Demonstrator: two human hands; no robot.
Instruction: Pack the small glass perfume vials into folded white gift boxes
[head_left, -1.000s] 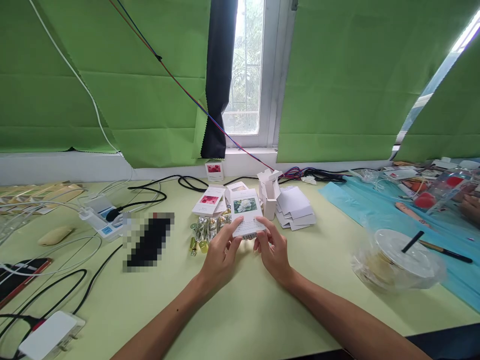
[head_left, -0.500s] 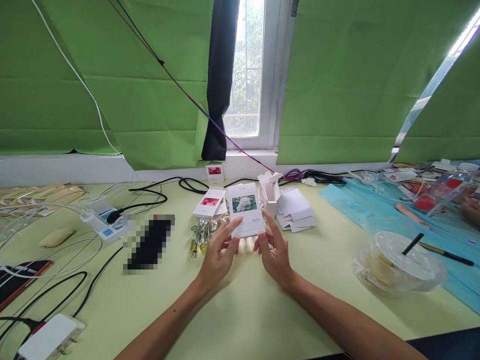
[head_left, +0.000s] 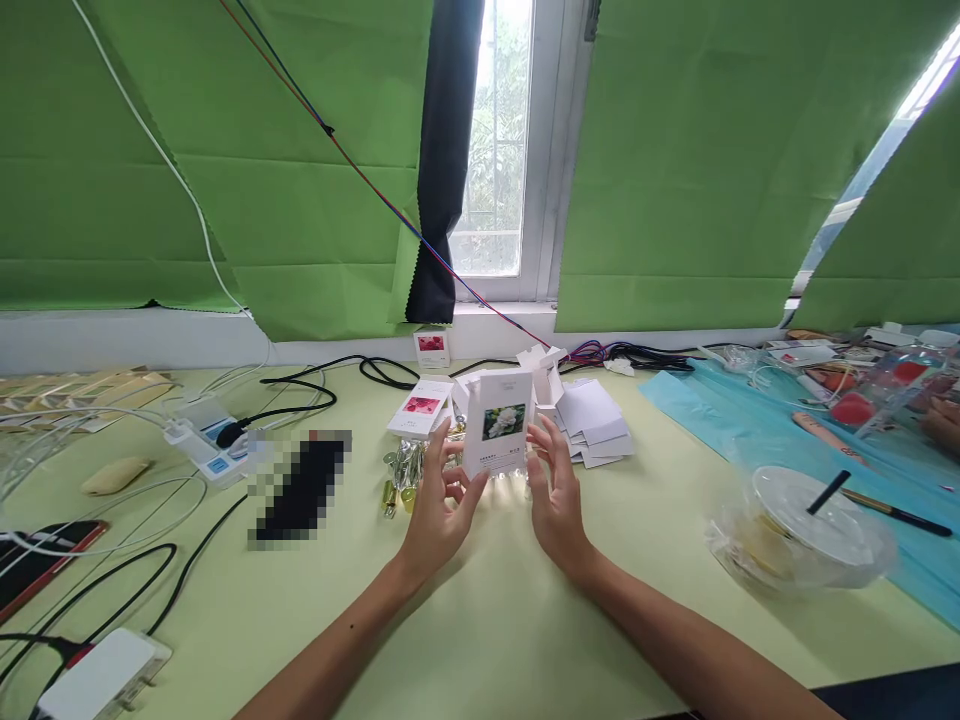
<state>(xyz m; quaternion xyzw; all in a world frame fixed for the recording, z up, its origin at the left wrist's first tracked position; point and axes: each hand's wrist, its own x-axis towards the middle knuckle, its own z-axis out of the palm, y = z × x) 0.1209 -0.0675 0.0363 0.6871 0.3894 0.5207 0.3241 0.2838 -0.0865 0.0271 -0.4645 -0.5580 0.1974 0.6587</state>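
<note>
A small white carton (head_left: 501, 424) with a white flower picture on its front is upright between my two hands. My left hand (head_left: 439, 505) is at its lower left edge, thumb by the bottom corner and fingers curved along the side, holding it. My right hand (head_left: 556, 490) is beside the right edge, fingers apart and slightly curled, the fingertips close to the carton; whether they touch it is unclear. Behind my left hand lie shiny silver and gold-green small packets (head_left: 405, 465), partly covered. A white carton with a pink flower picture (head_left: 420, 404) lies just behind them.
An open white carton (head_left: 541, 378) and a stack of white flat cartons (head_left: 596, 418) sit behind my right hand. Another pink-flower carton (head_left: 432, 348) stands by the wall. Cables and a power strip (head_left: 206, 450) are left; a lidded cup in plastic (head_left: 806, 525) is right. Another person's hand (head_left: 941, 425) shows far right.
The white-flower carton has turned, from leaning back to more upright, with its left side now showing. My right hand's fingers have opened and drawn slightly away from its front.
</note>
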